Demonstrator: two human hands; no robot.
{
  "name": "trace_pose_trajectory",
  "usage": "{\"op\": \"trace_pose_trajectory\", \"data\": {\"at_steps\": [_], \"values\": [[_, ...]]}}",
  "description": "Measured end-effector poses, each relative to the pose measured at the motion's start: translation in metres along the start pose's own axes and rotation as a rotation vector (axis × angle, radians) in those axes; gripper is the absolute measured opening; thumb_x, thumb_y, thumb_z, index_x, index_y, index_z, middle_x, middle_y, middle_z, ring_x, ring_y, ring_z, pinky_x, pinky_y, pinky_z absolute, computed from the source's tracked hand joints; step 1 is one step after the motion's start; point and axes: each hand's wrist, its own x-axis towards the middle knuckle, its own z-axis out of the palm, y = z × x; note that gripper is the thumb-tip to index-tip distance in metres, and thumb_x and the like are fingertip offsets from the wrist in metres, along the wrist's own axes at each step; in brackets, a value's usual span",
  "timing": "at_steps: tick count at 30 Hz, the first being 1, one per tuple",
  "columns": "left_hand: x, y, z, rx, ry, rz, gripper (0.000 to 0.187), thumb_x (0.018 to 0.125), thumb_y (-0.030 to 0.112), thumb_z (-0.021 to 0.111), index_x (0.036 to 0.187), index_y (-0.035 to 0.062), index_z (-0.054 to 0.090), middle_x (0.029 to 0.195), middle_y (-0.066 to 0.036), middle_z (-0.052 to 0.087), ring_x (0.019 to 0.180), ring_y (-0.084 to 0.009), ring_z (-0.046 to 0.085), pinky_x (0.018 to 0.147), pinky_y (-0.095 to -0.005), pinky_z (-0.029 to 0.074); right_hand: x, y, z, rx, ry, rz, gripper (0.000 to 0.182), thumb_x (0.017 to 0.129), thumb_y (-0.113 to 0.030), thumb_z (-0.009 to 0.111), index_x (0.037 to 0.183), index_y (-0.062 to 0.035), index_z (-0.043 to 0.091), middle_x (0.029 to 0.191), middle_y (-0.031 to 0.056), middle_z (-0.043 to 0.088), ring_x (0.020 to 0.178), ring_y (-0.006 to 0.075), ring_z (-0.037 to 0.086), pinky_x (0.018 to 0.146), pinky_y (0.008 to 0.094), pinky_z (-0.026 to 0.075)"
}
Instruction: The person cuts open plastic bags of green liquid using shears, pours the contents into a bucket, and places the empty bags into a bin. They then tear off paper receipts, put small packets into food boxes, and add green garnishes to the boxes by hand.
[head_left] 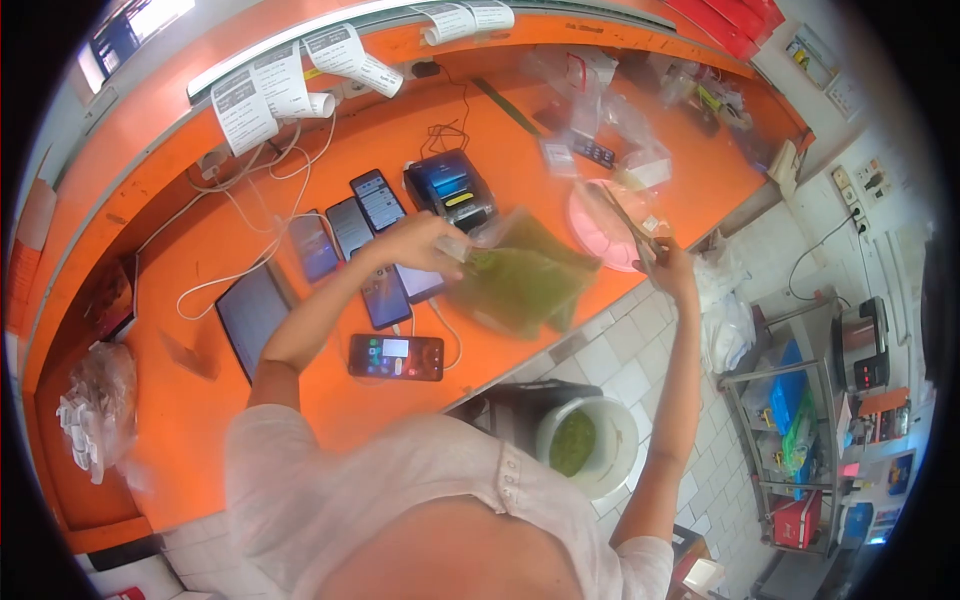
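Green herbs fill the clear plastic bag [522, 280]; left hand [425, 243] pinches its top corner, holding it off the orange counter [400, 130]. Right hand [668, 268], at three o'clock, clasps a blurred tool beside the pink plate [592, 220].

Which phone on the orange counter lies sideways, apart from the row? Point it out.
The phone nearest the counter's front edge, screen lit, lying crosswise. The other phones stand side by side further back, by the left hand.

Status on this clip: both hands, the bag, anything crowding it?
Left hand grips clear bag of greens at its top. Right hand holds tongs by pink plate. Phones crowd the counter.
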Motion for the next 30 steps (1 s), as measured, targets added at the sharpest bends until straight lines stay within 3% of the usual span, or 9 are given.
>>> {"op": "trace_pose_trajectory", "data": {"at_steps": [3,9,13,16,18,20,24,26,30], "values": [[0.001,-0.011,0.027,-0.139,0.143,0.028,0.035,0.065,0.027,0.071,0.094,0.0089,0.064,0.08,-0.009,0.062,0.075,-0.0195,0.06,0.065,-0.0278,0.044,0.037,0.071,0.058,-0.275,0.342,-0.147,0.054,0.058,-0.027,0.074,0.101,-0.0034,0.051,0.081,0.0151,0.062,0.075,0.0273,0.061,0.068,0.0355,0.048],[0.003,-0.024,0.075,-0.256,0.648,0.203,0.022,0.073,0.015,0.065,0.093,0.0052,0.062,0.089,-0.004,0.057,0.08,-0.0176,0.057,0.072,-0.0288,0.046,0.044,0.08,0.096,-0.198,0.202,-0.169,0.035,0.066,-0.027,0.067,0.088,-0.0004,0.061,0.082,0.0174,0.062,0.079,0.0307,0.06,0.068,0.037,0.048],[-0.002,-0.002,0.083,-0.972,0.441,-0.13,0.021,0.084,0.015,0.056,0.1,0.0006,0.056,0.092,-0.002,0.058,0.083,-0.0071,0.052,0.069,-0.0226,0.045,0.024,0.067,0.094,-0.098,0.158,-0.339,0.035,0.064,-0.01,0.066,0.096,0.0007,0.058,0.093,0.0206,0.059,0.091,0.0294,0.058,0.075,0.0359,0.046],[0.001,0.006,0.09,-0.885,0.583,-0.063,0.019,0.084,0.013,0.056,0.098,0.0003,0.057,0.088,-0.002,0.059,0.079,-0.0067,0.052,0.067,-0.0209,0.045,-0.06,0.018,0.083,0.324,-0.293,-0.268,0.061,0.056,0.0,0.072,0.112,-0.0003,0.05,0.105,0.0167,0.057,0.103,0.0232,0.053,0.085,0.0343,0.043],[0.0,0.009,0.091,-0.892,0.6,-0.055,0.018,0.083,0.011,0.056,0.096,-0.0007,0.057,0.086,-0.002,0.059,0.078,-0.007,0.053,0.066,-0.0207,0.044,-0.107,-0.01,0.115,0.624,-0.32,-0.323,0.068,0.055,-0.006,0.077,0.116,-0.0007,0.047,0.105,0.0133,0.057,0.104,0.021,0.051,0.088,0.0341,0.042],[-0.003,0.023,0.093,-0.912,0.606,-0.044,0.017,0.082,0.01,0.057,0.095,-0.0017,0.058,0.084,-0.002,0.059,0.076,-0.0072,0.053,0.065,-0.0205,0.044,-0.122,-0.006,0.169,0.661,-0.163,-0.367,0.071,0.055,-0.009,0.08,0.116,-0.0003,0.045,0.106,0.0108,0.055,0.102,0.0185,0.05,0.086,0.0313,0.042],[-0.005,0.08,0.073,-0.872,0.467,-0.183,0.015,0.078,0.007,0.061,0.09,-0.0031,0.061,0.081,-0.003,0.06,0.074,-0.0073,0.053,0.065,-0.0205,0.043,-0.149,-0.021,0.182,0.985,-0.289,-0.115,0.074,0.053,-0.005,0.08,0.116,0.0015,0.041,0.111,0.0081,0.052,0.1,0.0158,0.049,0.086,0.029,0.041],[0.007,0.106,0.064,-0.625,0.352,-0.016,0.017,0.08,0.01,0.06,0.092,-0.0019,0.06,0.071,-0.001,0.059,0.063,-0.004,0.05,0.053,-0.0171,0.04,-0.166,-0.013,0.181,1.119,-0.247,-0.077,0.072,0.053,-0.004,0.08,0.115,0.0015,0.042,0.11,0.0068,0.052,0.099,0.0155,0.049,0.085,0.0285,0.041],[0.039,0.177,0.067,-0.319,-0.014,0.141,0.02,0.08,0.016,0.06,0.086,-0.0029,0.061,0.07,-0.001,0.058,0.066,-0.0058,0.05,0.06,-0.0202,0.04,-0.23,0.009,0.172,1.325,0.084,-0.03,0.059,0.057,-0.003,0.078,0.108,0.0008,0.049,0.1,0.0058,0.056,0.096,0.016,0.051,0.084,0.0297,0.042]]}}
